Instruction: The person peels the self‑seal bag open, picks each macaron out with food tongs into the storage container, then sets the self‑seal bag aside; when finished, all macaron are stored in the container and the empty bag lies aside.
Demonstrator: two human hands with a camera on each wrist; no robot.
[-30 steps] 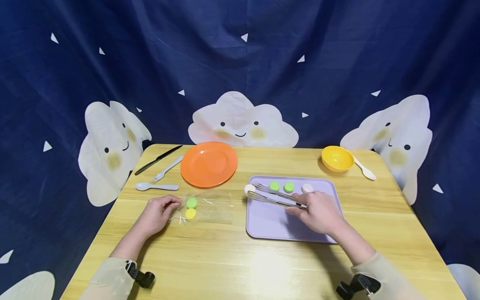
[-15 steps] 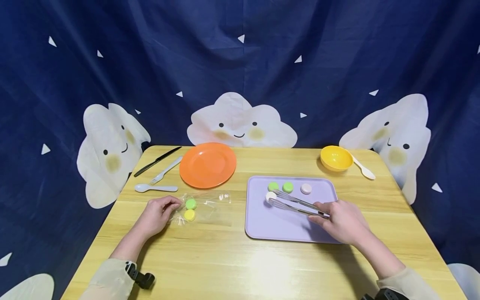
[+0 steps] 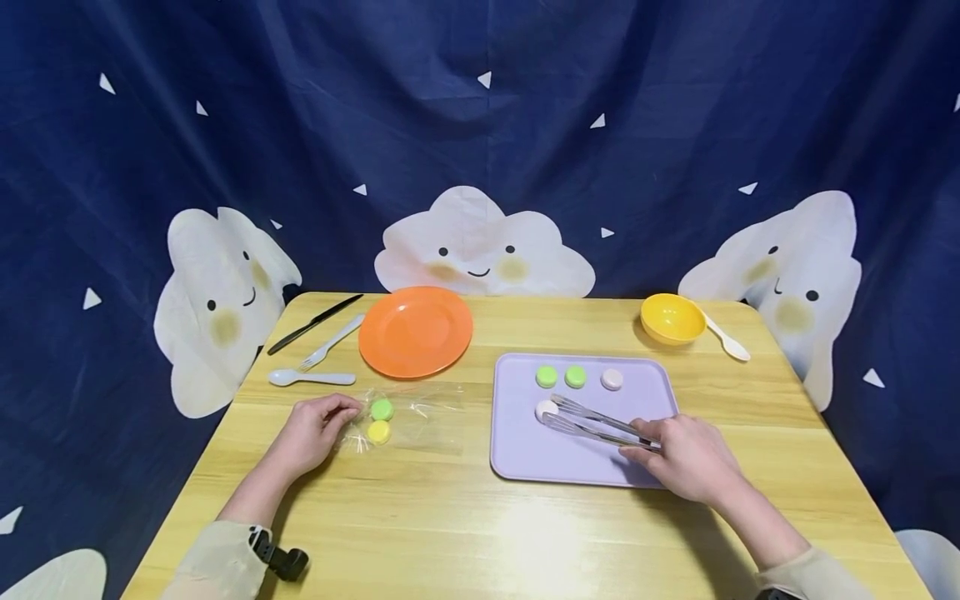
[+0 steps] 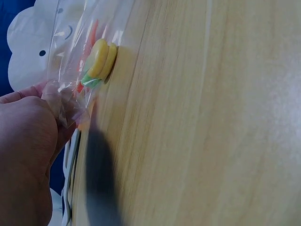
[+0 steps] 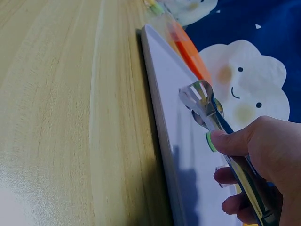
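Note:
My left hand pinches the near end of a clear plastic bag lying on the table. Inside the bag are a green macaron and a yellow macaron, the yellow one plain in the left wrist view. My right hand grips metal tongs over a lavender tray. At the tongs' tips is a white macaron, on or just above the tray; I cannot tell which. Two green macarons and a pale pink macaron sit along the tray's back.
An orange plate stands at the back left. Beside it lie a black knife, a pale fork and a pale spoon. A yellow bowl and a white spoon are at the back right.
My right hand has brought the tongs and the white macaron from the tray's left edge rightward and nearer, over the tray. The left hand stays at the bag.

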